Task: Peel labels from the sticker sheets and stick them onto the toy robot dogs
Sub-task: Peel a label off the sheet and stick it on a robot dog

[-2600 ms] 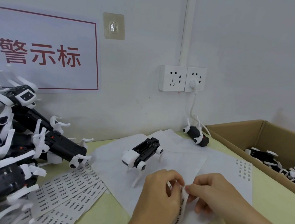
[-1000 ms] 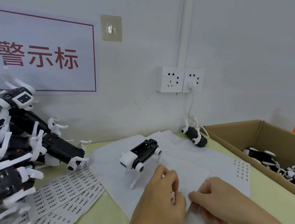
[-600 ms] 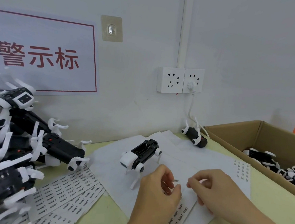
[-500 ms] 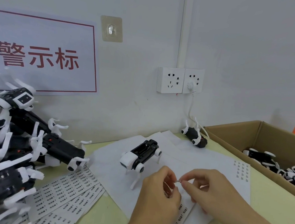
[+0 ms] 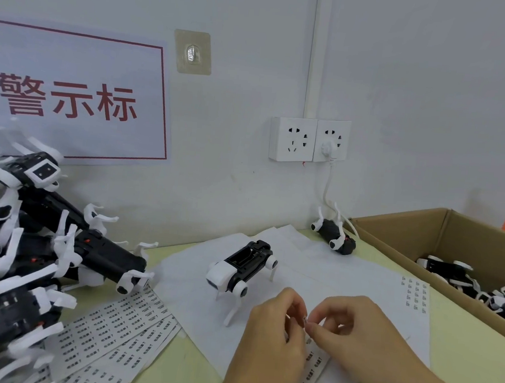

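Both hands meet just in front of a toy dog standing on white paper on the surface. The left hand and right hand have fingers curled, tips together, apparently pinching a tiny label, which is hard to make out. A sticker sheet lies beneath them. More dogs are heaped at left.
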Motion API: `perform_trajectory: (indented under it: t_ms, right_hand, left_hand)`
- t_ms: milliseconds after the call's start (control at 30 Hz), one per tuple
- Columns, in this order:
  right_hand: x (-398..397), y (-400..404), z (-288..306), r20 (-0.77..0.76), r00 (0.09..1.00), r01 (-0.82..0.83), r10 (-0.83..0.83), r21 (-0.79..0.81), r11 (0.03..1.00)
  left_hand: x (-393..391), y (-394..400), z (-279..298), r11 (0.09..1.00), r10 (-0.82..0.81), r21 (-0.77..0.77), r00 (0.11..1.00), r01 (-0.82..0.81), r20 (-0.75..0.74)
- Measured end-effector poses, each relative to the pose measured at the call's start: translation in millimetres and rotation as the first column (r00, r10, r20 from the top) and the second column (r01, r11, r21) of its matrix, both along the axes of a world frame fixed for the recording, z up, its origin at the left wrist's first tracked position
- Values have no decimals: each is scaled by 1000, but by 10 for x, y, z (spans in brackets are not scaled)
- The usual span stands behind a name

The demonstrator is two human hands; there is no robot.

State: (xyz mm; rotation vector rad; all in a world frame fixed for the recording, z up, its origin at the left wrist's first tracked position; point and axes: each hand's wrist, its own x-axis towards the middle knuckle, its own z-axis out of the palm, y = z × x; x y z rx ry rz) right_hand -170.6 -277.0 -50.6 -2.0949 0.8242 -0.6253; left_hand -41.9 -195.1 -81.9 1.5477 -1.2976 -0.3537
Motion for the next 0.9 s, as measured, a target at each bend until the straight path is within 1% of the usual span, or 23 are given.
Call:
perform_trajectory:
  t_ms: [133, 233, 333, 400, 500, 600, 900]
  right_hand:
    - [-8, -12, 33, 37, 999, -30, 26, 98, 995]
    - [-10, -12, 55, 106, 994, -4, -14, 170, 985]
    - [0, -24, 57, 174, 983, -2, -58, 326, 945]
    - [14, -16, 61, 177, 984, -35, -39, 394, 918]
    - [42, 32, 62, 135, 989, -109, 64, 354, 929]
    - [45, 63, 62, 121, 985, -156, 124, 299, 942]
    - [28, 80, 45, 112, 987, -144, 119, 245, 959]
  left_hand:
    - [12, 3, -11, 998, 24, 50, 1000, -23, -17]
    - [19, 3, -12, 997, 50, 59, 996, -46, -78]
    - [34, -8, -7, 994, 101, 43, 982, -96, -162]
    - [40, -14, 3, 993, 121, 31, 967, -117, -222]
    - [42, -16, 21, 991, 132, 13, 951, -134, -279]
    - [48, -20, 26, 985, 162, -5, 943, -171, -291]
    - [54, -38, -13, 974, 216, -31, 960, -224, -180]
